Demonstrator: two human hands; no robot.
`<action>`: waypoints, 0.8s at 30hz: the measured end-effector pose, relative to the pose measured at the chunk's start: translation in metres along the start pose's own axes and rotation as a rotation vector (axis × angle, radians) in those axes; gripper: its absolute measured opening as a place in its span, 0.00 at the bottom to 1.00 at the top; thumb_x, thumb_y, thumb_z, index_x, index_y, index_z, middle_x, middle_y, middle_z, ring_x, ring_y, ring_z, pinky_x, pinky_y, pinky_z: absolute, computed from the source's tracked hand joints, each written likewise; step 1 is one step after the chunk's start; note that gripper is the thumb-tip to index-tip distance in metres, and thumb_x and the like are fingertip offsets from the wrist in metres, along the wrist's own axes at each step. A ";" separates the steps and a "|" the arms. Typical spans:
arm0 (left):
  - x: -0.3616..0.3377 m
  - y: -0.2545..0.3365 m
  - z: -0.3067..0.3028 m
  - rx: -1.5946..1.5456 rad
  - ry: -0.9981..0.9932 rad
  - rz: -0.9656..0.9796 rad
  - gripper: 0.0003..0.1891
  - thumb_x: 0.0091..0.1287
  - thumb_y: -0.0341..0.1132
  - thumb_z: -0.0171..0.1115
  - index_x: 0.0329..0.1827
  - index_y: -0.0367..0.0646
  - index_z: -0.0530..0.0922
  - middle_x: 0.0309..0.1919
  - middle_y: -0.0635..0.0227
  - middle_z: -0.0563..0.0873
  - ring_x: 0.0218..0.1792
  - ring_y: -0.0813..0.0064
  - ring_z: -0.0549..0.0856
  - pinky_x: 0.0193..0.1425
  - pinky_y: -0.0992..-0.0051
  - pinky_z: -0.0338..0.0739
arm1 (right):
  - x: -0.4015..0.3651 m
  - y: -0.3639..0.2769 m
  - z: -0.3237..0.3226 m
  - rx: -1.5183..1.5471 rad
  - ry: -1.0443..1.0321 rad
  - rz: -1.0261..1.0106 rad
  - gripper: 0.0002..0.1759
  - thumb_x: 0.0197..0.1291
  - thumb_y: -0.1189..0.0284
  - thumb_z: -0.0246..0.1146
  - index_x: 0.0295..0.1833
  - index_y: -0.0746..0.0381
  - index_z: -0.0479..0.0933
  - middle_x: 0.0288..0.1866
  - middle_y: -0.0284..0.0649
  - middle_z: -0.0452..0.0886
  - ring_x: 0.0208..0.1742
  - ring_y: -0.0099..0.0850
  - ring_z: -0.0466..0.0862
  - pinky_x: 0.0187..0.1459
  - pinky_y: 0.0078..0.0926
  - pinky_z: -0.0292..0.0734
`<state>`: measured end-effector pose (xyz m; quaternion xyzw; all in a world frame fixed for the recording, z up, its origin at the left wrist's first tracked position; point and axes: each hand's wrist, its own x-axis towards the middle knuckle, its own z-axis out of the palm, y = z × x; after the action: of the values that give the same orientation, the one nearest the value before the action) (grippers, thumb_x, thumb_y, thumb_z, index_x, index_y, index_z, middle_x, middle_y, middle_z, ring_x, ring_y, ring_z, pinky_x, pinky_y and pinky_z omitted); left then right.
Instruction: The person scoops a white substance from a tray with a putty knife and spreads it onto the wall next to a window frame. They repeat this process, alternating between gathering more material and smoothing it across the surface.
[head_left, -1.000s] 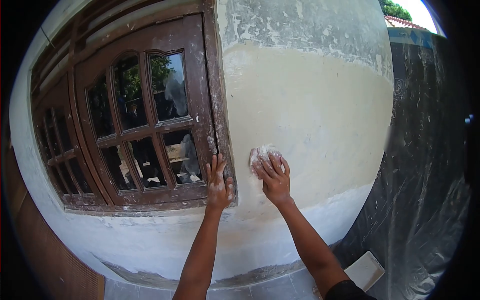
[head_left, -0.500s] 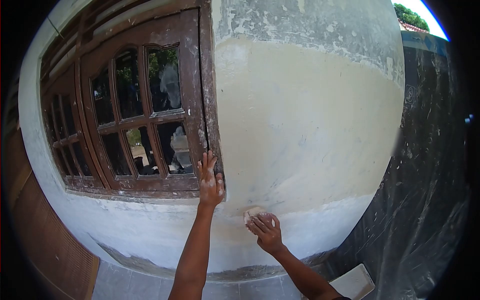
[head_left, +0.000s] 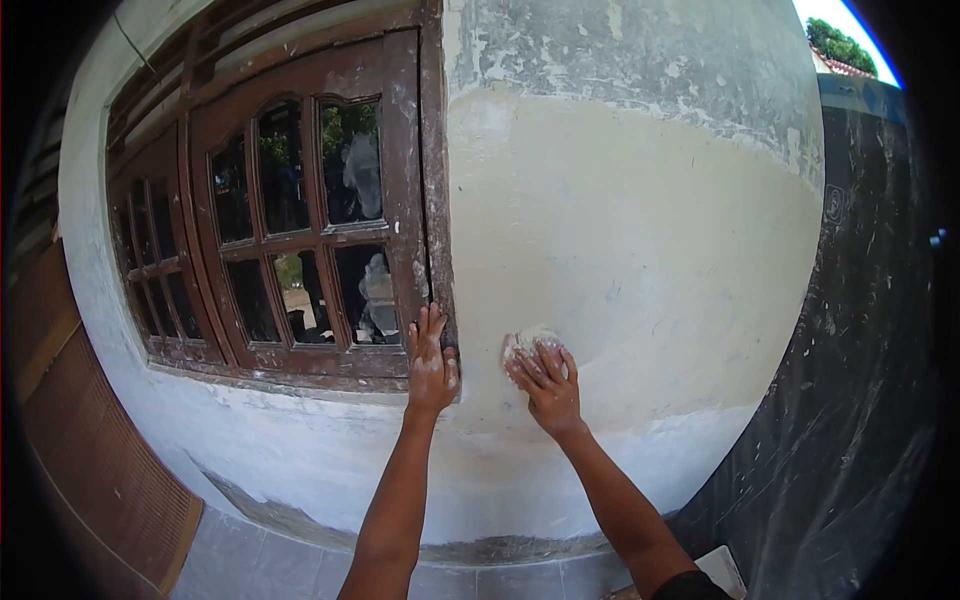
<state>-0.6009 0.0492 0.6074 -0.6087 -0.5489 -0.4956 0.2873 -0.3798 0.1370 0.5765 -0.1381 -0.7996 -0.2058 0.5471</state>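
two hands show: our left hand (head_left: 432, 365) lies flat, fingers stretched out, on the lower corner of the window frame (head_left: 402, 190); our right hand (head_left: 551, 388), fingers clamped over a dusty sanding pad (head_left: 524, 342), presses it to the cream wall (head_left: 640, 240) just beside.

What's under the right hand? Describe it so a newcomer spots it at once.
Find the cream wall right of the brown window frame. Low on it, beside the frame's corner, the right hand presses a small whitish pad. It is the only loose thing on the wall, lumpy and chalk-white against smooth paint.
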 end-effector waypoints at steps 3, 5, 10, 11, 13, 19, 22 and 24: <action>0.000 0.000 0.002 0.005 0.014 0.002 0.34 0.63 0.23 0.49 0.76 0.35 0.63 0.83 0.49 0.57 0.85 0.48 0.51 0.85 0.43 0.42 | -0.097 -0.025 0.004 -0.015 -0.159 0.024 0.25 0.59 0.77 0.65 0.62 0.46 0.84 0.69 0.28 0.82 0.76 0.35 0.73 0.79 0.53 0.55; -0.003 -0.001 0.004 -0.001 0.016 0.005 0.34 0.62 0.22 0.49 0.77 0.36 0.62 0.83 0.49 0.57 0.85 0.48 0.51 0.85 0.43 0.42 | -0.166 -0.046 0.004 -0.025 -0.321 0.058 0.22 0.63 0.73 0.63 0.62 0.45 0.85 0.69 0.27 0.82 0.76 0.34 0.74 0.79 0.53 0.56; 0.000 -0.003 0.006 -0.013 0.040 0.021 0.34 0.63 0.23 0.49 0.76 0.35 0.63 0.83 0.48 0.58 0.85 0.48 0.51 0.85 0.43 0.42 | -0.209 -0.068 -0.003 0.078 -0.441 0.092 0.25 0.58 0.78 0.63 0.61 0.47 0.84 0.66 0.31 0.84 0.72 0.35 0.78 0.74 0.56 0.61; -0.001 -0.004 0.007 -0.021 0.052 0.028 0.33 0.63 0.24 0.49 0.76 0.34 0.64 0.83 0.48 0.58 0.84 0.48 0.52 0.85 0.43 0.42 | -0.171 -0.066 -0.010 0.137 -0.334 0.093 0.27 0.54 0.80 0.64 0.60 0.48 0.85 0.64 0.32 0.85 0.70 0.35 0.79 0.73 0.56 0.62; 0.000 -0.006 0.009 -0.034 0.069 0.041 0.32 0.64 0.26 0.48 0.76 0.33 0.64 0.82 0.48 0.59 0.84 0.48 0.52 0.84 0.43 0.42 | -0.070 -0.059 -0.035 0.186 -0.147 0.075 0.32 0.43 0.84 0.65 0.58 0.52 0.85 0.59 0.37 0.86 0.66 0.35 0.82 0.72 0.56 0.63; -0.002 -0.008 0.006 -0.037 -0.003 0.024 0.34 0.64 0.25 0.49 0.77 0.32 0.61 0.84 0.47 0.54 0.85 0.50 0.48 0.85 0.43 0.38 | 0.220 -0.008 -0.079 -0.015 0.351 -0.149 0.29 0.54 0.85 0.63 0.62 0.55 0.83 0.59 0.36 0.87 0.64 0.38 0.83 0.70 0.46 0.65; -0.002 -0.009 0.003 -0.026 -0.009 0.031 0.34 0.64 0.24 0.49 0.77 0.33 0.62 0.84 0.48 0.55 0.85 0.50 0.48 0.85 0.43 0.39 | 0.292 0.012 -0.074 -0.096 0.427 -0.196 0.29 0.56 0.85 0.61 0.64 0.52 0.82 0.62 0.36 0.86 0.66 0.38 0.81 0.71 0.45 0.64; -0.003 -0.010 0.002 -0.059 -0.023 0.024 0.33 0.64 0.24 0.49 0.77 0.34 0.62 0.84 0.48 0.55 0.85 0.50 0.48 0.86 0.45 0.40 | 0.305 0.017 -0.066 -0.162 0.420 -0.167 0.29 0.57 0.85 0.61 0.64 0.52 0.82 0.63 0.36 0.86 0.68 0.38 0.80 0.71 0.45 0.63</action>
<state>-0.6091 0.0524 0.6020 -0.6291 -0.5298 -0.5012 0.2689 -0.4293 0.1188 0.8850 -0.0690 -0.6578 -0.3382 0.6694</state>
